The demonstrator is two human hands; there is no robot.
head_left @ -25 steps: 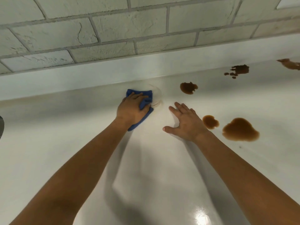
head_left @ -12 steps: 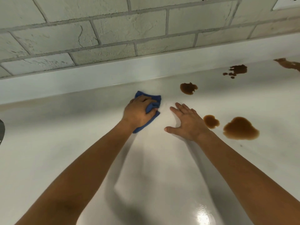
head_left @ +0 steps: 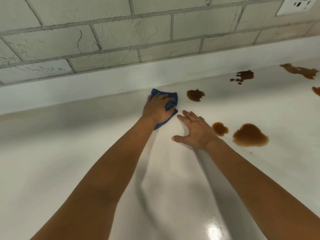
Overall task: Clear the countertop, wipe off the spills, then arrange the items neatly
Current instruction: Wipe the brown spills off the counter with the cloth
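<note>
Wiping is in hand: the left hand (head_left: 158,108) presses a bunched blue cloth (head_left: 170,99) on the white worktop (head_left: 86,153) at frame centre, fingers curled over it. The right hand (head_left: 194,129) lies flat, fingers spread. Next, I judge, the cloth sweeps right to the nearest brown spill (head_left: 195,95)

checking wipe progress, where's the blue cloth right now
In the head view the blue cloth lies under the left hand, at the countertop's back edge, just left of a brown spill.
</note>
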